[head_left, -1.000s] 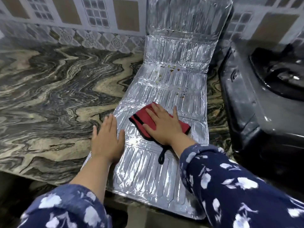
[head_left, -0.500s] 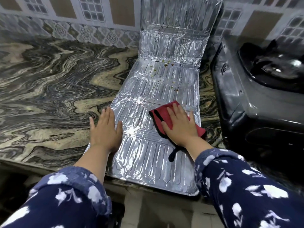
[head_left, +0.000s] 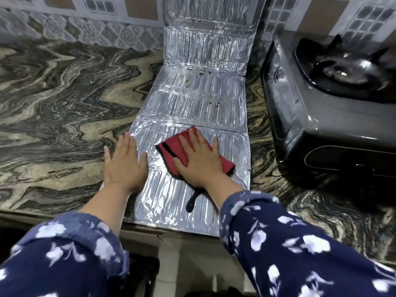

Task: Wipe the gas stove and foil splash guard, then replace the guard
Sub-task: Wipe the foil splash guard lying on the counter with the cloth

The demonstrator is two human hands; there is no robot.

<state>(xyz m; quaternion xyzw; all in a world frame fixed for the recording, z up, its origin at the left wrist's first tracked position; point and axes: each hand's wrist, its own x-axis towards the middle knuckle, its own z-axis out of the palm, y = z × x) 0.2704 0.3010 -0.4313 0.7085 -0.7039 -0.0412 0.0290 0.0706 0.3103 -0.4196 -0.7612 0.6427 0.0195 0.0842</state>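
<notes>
Foil splash guard (head_left: 192, 103) lying flat on the marbled table (head_left: 64, 93), far panel propped against the tiled wall (head_left: 96, 28); food specks remain mid-guard. Right hand (head_left: 199, 159), flat, presses a red cloth (head_left: 171, 146); left hand (head_left: 124, 163), open, steadies the near-left edge. Gas stove (head_left: 321, 99) right; replacement pending.

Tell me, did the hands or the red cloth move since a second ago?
The right hand slid the red cloth right across the foil splash guard, then back left. The left hand stayed flat on the guard's left edge. Nothing was grabbed or dropped.
</notes>
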